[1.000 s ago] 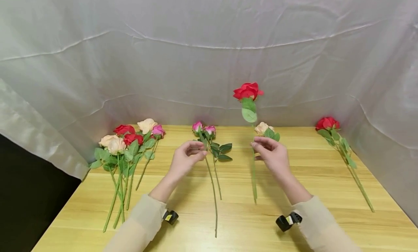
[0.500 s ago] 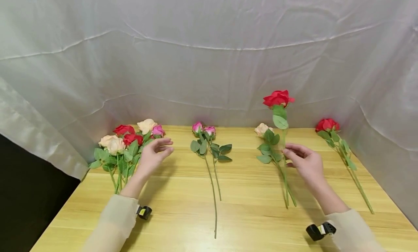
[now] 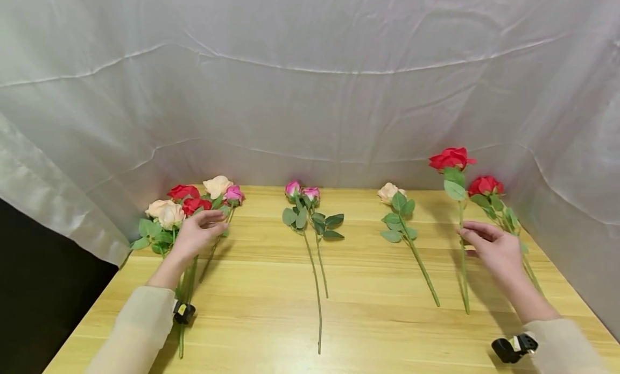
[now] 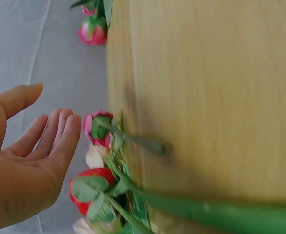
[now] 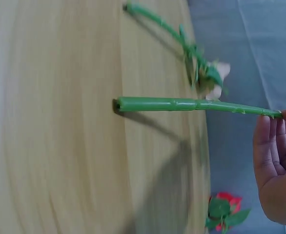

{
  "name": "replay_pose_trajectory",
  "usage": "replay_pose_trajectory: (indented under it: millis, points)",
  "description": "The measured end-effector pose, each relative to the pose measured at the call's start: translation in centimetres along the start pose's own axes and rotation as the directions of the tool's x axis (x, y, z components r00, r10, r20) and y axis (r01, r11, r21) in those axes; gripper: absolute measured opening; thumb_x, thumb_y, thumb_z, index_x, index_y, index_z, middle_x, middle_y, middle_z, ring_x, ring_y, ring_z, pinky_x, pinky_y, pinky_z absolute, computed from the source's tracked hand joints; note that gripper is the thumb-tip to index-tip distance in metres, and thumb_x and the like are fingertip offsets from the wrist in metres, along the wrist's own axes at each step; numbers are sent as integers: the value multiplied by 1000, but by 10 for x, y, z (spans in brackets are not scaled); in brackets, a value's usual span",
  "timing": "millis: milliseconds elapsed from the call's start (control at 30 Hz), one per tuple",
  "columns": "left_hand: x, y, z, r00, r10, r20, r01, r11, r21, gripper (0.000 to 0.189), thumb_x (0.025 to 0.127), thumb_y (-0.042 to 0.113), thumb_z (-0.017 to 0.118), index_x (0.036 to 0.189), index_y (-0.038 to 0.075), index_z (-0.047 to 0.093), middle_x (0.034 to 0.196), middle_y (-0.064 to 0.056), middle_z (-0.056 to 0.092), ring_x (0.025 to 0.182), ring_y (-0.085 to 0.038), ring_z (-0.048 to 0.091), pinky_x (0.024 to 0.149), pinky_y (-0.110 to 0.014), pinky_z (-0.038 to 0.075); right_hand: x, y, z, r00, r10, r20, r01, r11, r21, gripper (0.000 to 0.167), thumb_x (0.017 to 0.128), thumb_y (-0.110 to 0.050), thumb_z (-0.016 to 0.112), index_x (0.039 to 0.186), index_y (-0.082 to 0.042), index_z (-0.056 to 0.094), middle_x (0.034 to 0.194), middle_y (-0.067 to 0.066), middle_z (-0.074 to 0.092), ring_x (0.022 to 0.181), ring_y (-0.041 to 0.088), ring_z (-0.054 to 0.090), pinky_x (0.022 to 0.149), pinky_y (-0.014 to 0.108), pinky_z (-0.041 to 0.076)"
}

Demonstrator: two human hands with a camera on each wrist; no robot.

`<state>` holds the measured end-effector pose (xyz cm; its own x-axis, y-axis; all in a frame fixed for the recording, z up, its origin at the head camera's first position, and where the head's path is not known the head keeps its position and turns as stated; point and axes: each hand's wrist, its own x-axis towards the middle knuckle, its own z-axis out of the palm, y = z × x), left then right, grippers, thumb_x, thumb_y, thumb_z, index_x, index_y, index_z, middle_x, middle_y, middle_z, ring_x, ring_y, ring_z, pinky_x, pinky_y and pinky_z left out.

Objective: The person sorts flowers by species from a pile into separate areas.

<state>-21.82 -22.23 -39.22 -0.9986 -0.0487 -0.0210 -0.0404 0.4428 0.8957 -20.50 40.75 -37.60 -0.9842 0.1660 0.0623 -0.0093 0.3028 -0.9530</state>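
No word, number, brand or sign can be read in any view. Two label-like spots show in the head view: a yellow patch (image 3: 182, 309) on the black left wrist camera (image 3: 188, 315), between seven and eight o'clock from the middle, and a pale patch (image 3: 515, 344) on the black right wrist camera (image 3: 505, 352), near four o'clock. Both are too small for any print to be made out.

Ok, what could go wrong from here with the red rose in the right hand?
The held red rose may twist or tip, since the right hand pinches only its stem. Its leaves might snag the other red rose close by. The left hand could brush the flower cluster near it.
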Motion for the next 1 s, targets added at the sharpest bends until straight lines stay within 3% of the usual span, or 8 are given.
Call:
replay_pose_trajectory:
  millis: [200,367,733,1000]
  points:
    - [2,-11,-12,996,-36,76,34,999,31,63,105,28,66,154,-4,43,151,-27,51,137,-42,50,108,-48,51,9,12,-22,999,48,12,-48,999,-13,14,100,-22,73,105,-34,77,94,-26,72,83,-5,67,65,21,63]
    - [4,-18,-17,990,-74,117,72,997,22,64,105,26,64,155,-5,40,153,-28,48,140,-44,46,114,-58,43,14,20,-36,996,82,33,-82,997,-12,15,99,-22,74,102,-36,78,92,-26,72,81,-5,68,65,22,63]
    - [9,-26,-20,978,-114,177,111,993,27,61,106,20,63,155,-8,39,152,-30,49,138,-46,48,112,-58,46,27,45,-62,981,188,49,-194,970,144,26,98,-14,74,88,-37,81,84,-20,74,72,0,71,61,20,62]
    - [13,-28,-20,968,-158,194,160,987,5,58,105,12,63,153,-11,40,150,-30,51,133,-40,57,99,-36,59,35,56,-73,973,227,36,-230,961,154,25,97,-13,75,86,-34,83,84,-21,73,70,0,70,60,20,61]
